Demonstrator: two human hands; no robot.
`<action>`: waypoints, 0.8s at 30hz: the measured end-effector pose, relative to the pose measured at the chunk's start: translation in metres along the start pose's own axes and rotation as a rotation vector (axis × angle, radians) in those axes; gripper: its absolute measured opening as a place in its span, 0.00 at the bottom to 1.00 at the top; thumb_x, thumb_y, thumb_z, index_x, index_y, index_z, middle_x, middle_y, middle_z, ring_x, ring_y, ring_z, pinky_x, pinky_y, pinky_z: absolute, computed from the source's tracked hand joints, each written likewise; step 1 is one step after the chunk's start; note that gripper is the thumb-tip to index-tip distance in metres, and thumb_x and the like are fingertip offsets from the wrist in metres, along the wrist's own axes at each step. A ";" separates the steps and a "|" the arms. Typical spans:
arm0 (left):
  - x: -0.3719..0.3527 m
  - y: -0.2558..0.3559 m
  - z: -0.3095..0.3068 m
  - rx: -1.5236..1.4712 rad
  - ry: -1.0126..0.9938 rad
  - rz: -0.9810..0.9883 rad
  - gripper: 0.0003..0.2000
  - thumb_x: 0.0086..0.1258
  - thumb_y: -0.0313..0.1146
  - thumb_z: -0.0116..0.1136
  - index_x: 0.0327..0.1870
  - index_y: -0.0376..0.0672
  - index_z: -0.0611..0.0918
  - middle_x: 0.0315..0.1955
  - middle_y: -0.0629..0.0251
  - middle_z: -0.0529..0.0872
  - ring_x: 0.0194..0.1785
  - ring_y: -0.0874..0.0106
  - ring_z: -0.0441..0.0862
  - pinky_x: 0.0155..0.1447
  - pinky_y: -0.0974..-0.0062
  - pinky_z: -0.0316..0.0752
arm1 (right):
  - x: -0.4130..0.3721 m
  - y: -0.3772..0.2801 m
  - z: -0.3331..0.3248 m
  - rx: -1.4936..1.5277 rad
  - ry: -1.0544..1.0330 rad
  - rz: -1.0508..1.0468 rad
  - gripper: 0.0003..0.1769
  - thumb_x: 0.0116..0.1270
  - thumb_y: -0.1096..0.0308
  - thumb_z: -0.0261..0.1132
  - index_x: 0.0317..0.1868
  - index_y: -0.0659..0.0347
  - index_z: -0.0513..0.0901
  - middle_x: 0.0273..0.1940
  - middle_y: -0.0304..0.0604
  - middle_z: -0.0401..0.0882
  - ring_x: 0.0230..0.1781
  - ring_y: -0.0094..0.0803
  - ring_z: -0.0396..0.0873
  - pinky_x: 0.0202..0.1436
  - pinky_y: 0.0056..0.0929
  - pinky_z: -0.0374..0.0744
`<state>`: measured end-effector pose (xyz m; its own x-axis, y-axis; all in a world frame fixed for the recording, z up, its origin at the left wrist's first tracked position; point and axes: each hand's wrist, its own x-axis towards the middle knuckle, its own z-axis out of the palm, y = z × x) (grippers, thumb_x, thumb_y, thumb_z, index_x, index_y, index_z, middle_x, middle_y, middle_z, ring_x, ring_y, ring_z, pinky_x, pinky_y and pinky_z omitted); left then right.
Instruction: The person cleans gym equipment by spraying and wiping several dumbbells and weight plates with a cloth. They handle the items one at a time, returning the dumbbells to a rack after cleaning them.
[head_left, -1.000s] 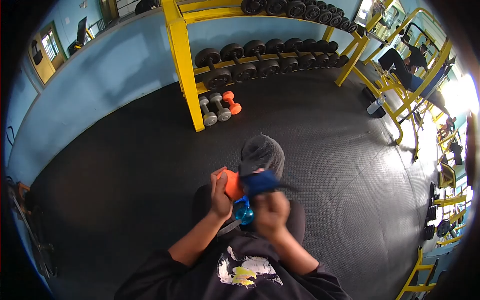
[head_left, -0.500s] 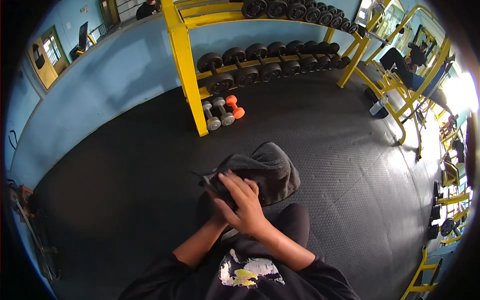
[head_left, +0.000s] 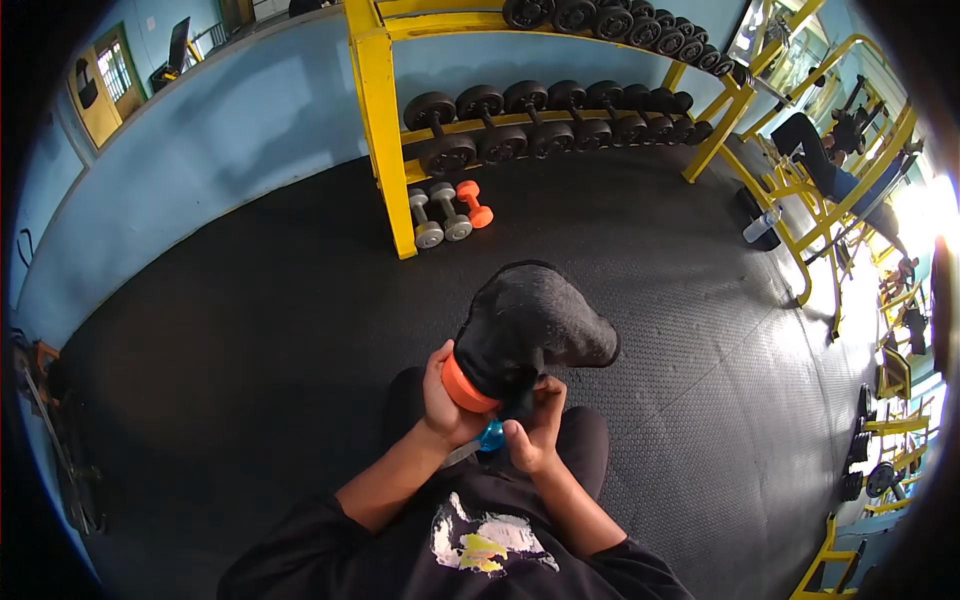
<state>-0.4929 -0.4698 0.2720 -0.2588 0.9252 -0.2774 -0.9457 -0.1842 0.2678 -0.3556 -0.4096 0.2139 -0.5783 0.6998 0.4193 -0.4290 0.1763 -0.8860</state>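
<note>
A dark cloth (head_left: 530, 320) is draped over an object with an orange end (head_left: 466, 385), held above my lap. My left hand (head_left: 447, 405) is wrapped round the orange part from the left. On the right, my right hand (head_left: 535, 425) has its fingers bent against the lower edge of the cloth. Between the hands, a small translucent blue thing (head_left: 491, 435) shows below the orange part. The cloth hides most of the orange object.
A yellow rack (head_left: 385, 130) bears black dumbbells (head_left: 447, 153). Grey dumbbells (head_left: 457, 227) and an orange dumbbell (head_left: 480, 215) lie on the black floor (head_left: 250, 330) beneath it. At the right, a person (head_left: 810, 150) lies on a bench near a bottle (head_left: 762, 225).
The hands have moved apart from their overlapped position. The cloth has shifted up and slightly right, and the orange part and blue thing now show. The camera view has shifted slightly.
</note>
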 end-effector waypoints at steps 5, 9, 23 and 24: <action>0.001 -0.016 -0.020 -0.138 -0.103 -0.191 0.30 0.75 0.59 0.35 0.58 0.42 0.78 0.49 0.60 0.86 0.50 0.64 0.84 0.45 0.60 0.81 | 0.024 -0.008 -0.004 -0.010 -0.027 0.008 0.49 0.58 0.63 0.75 0.72 0.66 0.54 0.67 0.50 0.62 0.69 0.37 0.63 0.72 0.37 0.62; 0.009 -0.005 -0.018 0.175 -0.078 -0.247 0.30 0.73 0.59 0.37 0.59 0.43 0.78 0.46 0.57 0.86 0.44 0.61 0.85 0.47 0.62 0.81 | 0.033 -0.005 -0.030 0.008 -0.297 0.374 0.37 0.60 0.61 0.76 0.67 0.61 0.69 0.61 0.45 0.74 0.63 0.34 0.72 0.71 0.40 0.67; 0.031 -0.008 -0.044 1.013 0.181 0.676 0.15 0.75 0.40 0.47 0.53 0.38 0.68 0.46 0.59 0.72 0.49 0.74 0.71 0.56 0.71 0.69 | 0.029 -0.084 -0.009 -0.803 -0.023 0.249 0.08 0.58 0.68 0.69 0.33 0.60 0.79 0.29 0.47 0.75 0.32 0.44 0.80 0.36 0.38 0.76; 0.028 -0.006 -0.036 1.038 0.174 0.671 0.15 0.75 0.39 0.48 0.53 0.38 0.68 0.46 0.59 0.72 0.50 0.72 0.72 0.57 0.70 0.69 | 0.049 -0.108 0.000 -1.142 -0.182 0.193 0.09 0.57 0.65 0.69 0.31 0.58 0.78 0.29 0.45 0.76 0.33 0.44 0.81 0.36 0.38 0.76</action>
<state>-0.5018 -0.4551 0.2299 -0.7275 0.6791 0.0980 -0.0362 -0.1807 0.9829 -0.3376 -0.3946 0.3297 -0.6964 0.6896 0.1985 0.4955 0.6622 -0.5622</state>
